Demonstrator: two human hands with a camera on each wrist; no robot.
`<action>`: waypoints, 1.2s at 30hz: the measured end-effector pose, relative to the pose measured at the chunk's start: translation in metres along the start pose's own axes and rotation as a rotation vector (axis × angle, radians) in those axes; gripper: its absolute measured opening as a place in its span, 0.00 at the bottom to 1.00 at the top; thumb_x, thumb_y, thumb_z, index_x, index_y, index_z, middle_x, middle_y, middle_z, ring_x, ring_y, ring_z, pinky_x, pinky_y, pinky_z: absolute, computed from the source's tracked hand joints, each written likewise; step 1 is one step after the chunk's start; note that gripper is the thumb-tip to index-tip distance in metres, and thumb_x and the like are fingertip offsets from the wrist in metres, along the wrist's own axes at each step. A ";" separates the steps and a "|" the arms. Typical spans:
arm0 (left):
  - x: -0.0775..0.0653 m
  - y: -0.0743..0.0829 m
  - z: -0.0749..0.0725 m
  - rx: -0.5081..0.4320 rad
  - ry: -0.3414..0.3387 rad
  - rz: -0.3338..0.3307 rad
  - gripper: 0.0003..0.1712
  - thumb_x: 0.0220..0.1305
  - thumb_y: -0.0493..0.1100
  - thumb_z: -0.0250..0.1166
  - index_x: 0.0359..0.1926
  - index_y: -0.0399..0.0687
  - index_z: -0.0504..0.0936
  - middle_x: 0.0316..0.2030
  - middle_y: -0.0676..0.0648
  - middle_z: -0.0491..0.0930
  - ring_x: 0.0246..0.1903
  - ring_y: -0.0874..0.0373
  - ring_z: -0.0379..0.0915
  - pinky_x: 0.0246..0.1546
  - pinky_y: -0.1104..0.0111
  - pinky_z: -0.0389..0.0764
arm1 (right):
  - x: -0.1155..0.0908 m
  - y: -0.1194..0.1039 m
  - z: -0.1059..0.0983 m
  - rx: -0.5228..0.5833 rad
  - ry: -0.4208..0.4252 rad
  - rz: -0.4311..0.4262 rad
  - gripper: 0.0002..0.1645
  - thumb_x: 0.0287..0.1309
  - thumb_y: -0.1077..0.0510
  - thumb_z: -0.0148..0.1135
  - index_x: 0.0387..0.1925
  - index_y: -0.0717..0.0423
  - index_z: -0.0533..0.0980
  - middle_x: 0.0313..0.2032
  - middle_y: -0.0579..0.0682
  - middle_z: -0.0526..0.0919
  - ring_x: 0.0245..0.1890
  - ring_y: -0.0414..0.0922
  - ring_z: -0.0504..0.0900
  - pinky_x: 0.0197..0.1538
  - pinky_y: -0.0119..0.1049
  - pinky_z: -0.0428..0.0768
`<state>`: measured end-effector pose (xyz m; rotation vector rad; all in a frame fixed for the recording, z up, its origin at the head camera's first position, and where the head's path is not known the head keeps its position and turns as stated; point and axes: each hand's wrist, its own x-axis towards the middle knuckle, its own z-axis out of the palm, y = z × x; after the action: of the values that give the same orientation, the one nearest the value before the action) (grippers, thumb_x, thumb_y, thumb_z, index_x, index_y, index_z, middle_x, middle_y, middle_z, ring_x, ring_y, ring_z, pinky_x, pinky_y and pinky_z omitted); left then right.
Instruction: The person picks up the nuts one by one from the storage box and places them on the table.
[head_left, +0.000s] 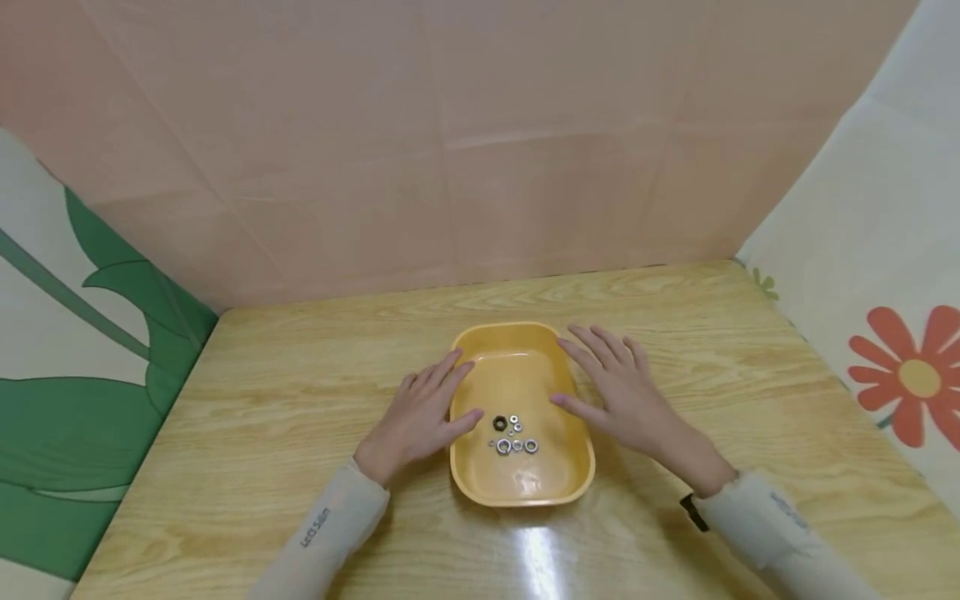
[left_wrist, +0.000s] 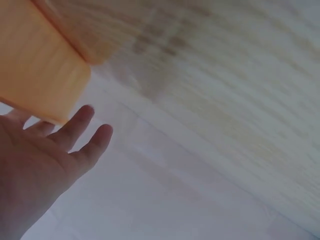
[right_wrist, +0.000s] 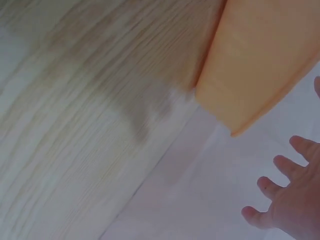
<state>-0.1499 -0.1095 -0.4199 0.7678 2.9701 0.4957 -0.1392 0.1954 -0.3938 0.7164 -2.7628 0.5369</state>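
Observation:
A yellow-orange plastic tray (head_left: 525, 490) stands on the table, with several metal nuts (head_left: 504, 447) grouped in its nearer half. One of them is a dark hex nut (head_left: 500, 423); the others are silvery and of mixed sizes. My left hand (head_left: 418, 414) is at the tray's left rim with fingers spread and nothing held; in the left wrist view its fingertips lie near the tray wall (left_wrist: 45, 65). At the right rim my right hand (head_left: 618, 387) has its fingers spread, holding nothing. The right wrist view shows its fingers apart from the tray wall (right_wrist: 260, 60).
The wood-grain table (head_left: 300, 392) extends on both sides of the tray. Behind it rises a pinkish backdrop (head_left: 450, 167). Printed panels flank it, one with green leaves (head_left: 67, 425), the other with a red flower (head_left: 918, 379).

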 end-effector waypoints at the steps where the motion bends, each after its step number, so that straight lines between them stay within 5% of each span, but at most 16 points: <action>1: 0.000 0.000 -0.001 -0.006 -0.006 -0.005 0.44 0.68 0.71 0.49 0.77 0.58 0.55 0.79 0.50 0.47 0.73 0.44 0.57 0.69 0.44 0.60 | 0.000 -0.001 0.001 -0.001 0.002 -0.009 0.45 0.60 0.37 0.64 0.73 0.50 0.63 0.74 0.56 0.60 0.73 0.63 0.55 0.69 0.68 0.47; 18: 0.001 0.003 -0.005 -0.078 -0.045 -0.035 0.43 0.67 0.69 0.54 0.77 0.57 0.57 0.79 0.50 0.46 0.74 0.45 0.56 0.69 0.43 0.61 | -0.007 -0.018 0.014 0.046 -0.002 -0.070 0.37 0.57 0.40 0.68 0.64 0.51 0.73 0.63 0.52 0.78 0.70 0.59 0.63 0.70 0.66 0.49; 36: 0.002 0.005 -0.011 -0.122 -0.080 -0.035 0.44 0.67 0.68 0.56 0.77 0.57 0.57 0.79 0.47 0.45 0.73 0.42 0.56 0.68 0.42 0.61 | -0.009 -0.021 0.024 0.036 0.015 -0.155 0.21 0.57 0.44 0.68 0.52 0.43 0.82 0.53 0.46 0.85 0.66 0.57 0.69 0.70 0.66 0.50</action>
<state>-0.1501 -0.1075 -0.4078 0.7064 2.8436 0.6217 -0.1238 0.1723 -0.4118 0.9212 -2.6616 0.5578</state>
